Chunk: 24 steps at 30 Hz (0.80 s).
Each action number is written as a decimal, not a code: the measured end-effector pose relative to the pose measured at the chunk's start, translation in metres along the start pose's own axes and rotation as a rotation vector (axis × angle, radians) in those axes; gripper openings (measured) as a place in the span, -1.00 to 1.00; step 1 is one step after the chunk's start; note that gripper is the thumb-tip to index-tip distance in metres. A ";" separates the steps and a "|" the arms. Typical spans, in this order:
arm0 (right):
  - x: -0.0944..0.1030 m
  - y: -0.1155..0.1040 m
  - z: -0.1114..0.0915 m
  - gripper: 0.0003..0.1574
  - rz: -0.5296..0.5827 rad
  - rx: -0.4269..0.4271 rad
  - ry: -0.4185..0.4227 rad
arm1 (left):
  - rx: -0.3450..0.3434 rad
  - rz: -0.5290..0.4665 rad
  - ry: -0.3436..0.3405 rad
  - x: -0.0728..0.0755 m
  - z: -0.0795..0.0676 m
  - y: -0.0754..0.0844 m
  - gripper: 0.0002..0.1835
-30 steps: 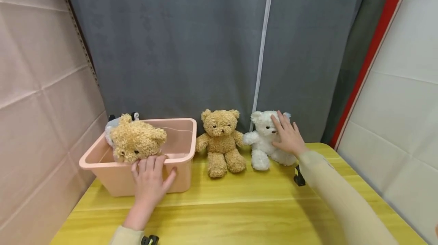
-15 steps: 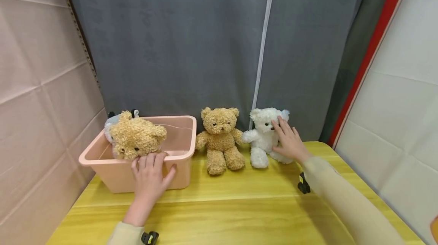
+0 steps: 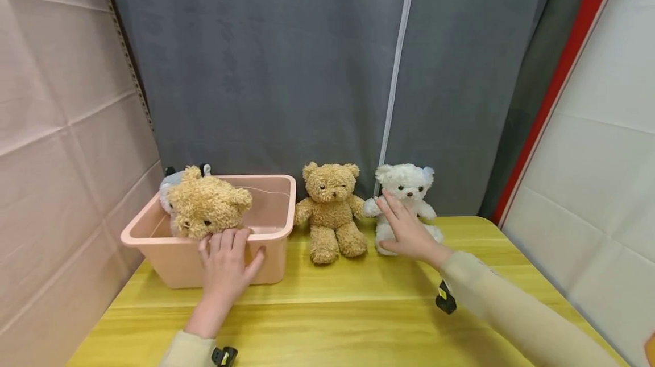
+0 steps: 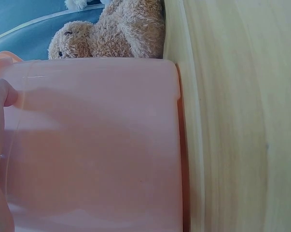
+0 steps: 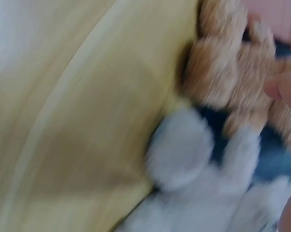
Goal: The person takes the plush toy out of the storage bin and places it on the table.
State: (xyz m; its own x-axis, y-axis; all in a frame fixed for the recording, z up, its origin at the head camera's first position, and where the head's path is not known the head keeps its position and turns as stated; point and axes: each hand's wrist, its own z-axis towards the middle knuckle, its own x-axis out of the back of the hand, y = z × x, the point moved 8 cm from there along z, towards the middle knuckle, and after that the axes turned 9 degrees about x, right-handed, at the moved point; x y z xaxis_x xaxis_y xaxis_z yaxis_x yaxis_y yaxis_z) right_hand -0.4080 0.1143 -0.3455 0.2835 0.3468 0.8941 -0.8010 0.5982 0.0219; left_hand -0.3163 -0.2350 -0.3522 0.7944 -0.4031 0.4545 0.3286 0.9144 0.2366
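Note:
My left hand [image 3: 226,262] grips the near rim of a pink plastic bin [image 3: 171,267], its fingers hooked over the edge and the thumb [image 4: 9,93] along the outer wall. Inside the bin, a tan teddy bear [image 3: 207,205] slumps at the near rim with its head above it. Behind that bear is a grey-and-white plush toy [image 3: 170,185], mostly hidden. My right hand [image 3: 409,230], fingers spread and fairly straight, is in front of a white teddy bear [image 3: 406,182] and covers part of its body. Another tan teddy bear [image 3: 331,207] sits upright between the bin and the white bear.
The yellow wood-grain table [image 3: 332,321] carries the bin and the seated bears. A grey curtain [image 3: 256,71] hangs right behind them. Pale fabric panels [image 3: 604,185] flank the table on both sides.
My right hand has come away from the white bear's face, moving left and down, so the face now shows. The left hand stays on the bin rim.

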 end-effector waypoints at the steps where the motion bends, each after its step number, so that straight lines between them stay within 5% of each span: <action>1: -0.001 -0.007 0.006 0.34 0.008 0.016 -0.008 | 0.002 0.001 -0.004 0.000 0.000 0.000 -0.48; 15: 0.020 -0.107 0.132 0.26 -0.013 0.298 -0.027 | -0.001 0.047 -0.036 -0.004 -0.001 0.003 -0.47; 24: 0.033 -0.216 0.203 0.01 0.018 0.546 -0.104 | -0.010 0.059 0.009 0.001 -0.004 0.003 -0.49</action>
State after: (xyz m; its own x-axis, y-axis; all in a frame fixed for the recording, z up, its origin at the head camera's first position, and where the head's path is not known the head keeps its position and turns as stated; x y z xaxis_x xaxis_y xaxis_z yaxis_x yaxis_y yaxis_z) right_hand -0.3328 -0.1502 -0.2301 0.2364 0.2641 0.9351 -0.9699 0.1219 0.2108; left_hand -0.3125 -0.2325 -0.3546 0.8171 -0.3482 0.4595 0.2862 0.9369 0.2010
